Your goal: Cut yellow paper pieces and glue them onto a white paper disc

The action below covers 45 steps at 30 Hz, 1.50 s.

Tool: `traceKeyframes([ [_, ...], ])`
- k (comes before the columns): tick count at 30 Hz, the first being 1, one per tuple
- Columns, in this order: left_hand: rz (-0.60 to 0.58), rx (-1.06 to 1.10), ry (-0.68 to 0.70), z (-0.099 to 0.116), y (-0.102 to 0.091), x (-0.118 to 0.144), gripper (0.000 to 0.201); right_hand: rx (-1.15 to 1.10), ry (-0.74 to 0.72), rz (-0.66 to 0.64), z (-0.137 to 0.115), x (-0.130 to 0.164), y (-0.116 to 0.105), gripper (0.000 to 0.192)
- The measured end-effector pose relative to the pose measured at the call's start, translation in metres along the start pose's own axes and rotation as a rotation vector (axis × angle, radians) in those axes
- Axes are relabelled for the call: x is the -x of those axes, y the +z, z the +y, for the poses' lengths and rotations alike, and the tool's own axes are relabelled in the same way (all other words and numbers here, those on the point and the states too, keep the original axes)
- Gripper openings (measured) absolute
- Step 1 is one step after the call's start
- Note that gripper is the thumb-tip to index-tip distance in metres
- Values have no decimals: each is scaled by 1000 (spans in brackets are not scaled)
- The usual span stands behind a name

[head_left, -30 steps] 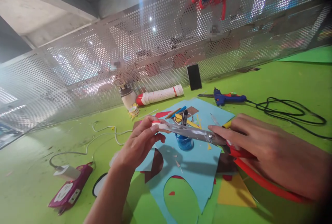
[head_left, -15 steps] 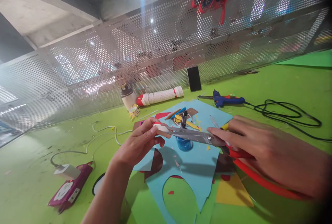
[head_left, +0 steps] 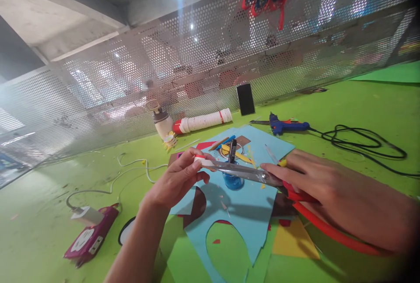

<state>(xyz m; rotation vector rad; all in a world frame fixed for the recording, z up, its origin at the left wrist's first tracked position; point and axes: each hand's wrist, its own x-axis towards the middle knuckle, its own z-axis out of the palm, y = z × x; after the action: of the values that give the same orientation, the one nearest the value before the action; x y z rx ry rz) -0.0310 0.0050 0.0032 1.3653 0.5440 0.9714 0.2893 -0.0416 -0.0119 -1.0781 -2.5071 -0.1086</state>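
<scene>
My left hand [head_left: 179, 173] pinches a small white and red piece [head_left: 206, 163], perhaps paper, between thumb and fingertips. Red-handled scissors [head_left: 262, 176] are gripped in my right hand [head_left: 331, 191]. Their blades reach left to the small piece and look nearly closed on it. Beneath the blades a small blue jar [head_left: 233, 181] stands on light blue paper [head_left: 243, 206], with a black marker [head_left: 232, 151] upright at it. The paper has a large rounded cut-out near the front. Yellow cut pieces [head_left: 241, 155] lie behind the jar.
A blue glue gun [head_left: 288, 126] with a looped black cord lies at the right rear. A black phone [head_left: 246, 99] stands near the perforated screen, beside stacked paper cups [head_left: 206, 121] and a spray bottle [head_left: 162, 123]. A purple power strip [head_left: 92, 235] holds a white charger at left.
The scissor blades have come closer together at the small piece. My right hand has shifted very slightly; my left hand keeps nearly the same place.
</scene>
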Motion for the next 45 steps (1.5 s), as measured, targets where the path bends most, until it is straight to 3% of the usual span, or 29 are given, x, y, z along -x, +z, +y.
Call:
traceKeyframes([
  [9,-29,55,-11,-1,2,2,12,-20,-36,-8,5,0,-3,50],
  [16,-77,71,25,1,5,2,13,-1,-93,63,7,1,-2,49],
  [34,-106,92,22,0,7,3,7,-52,-93,-13,5,3,-7,48],
  [45,-89,82,21,-3,6,3,5,5,-119,45,3,2,-8,43],
])
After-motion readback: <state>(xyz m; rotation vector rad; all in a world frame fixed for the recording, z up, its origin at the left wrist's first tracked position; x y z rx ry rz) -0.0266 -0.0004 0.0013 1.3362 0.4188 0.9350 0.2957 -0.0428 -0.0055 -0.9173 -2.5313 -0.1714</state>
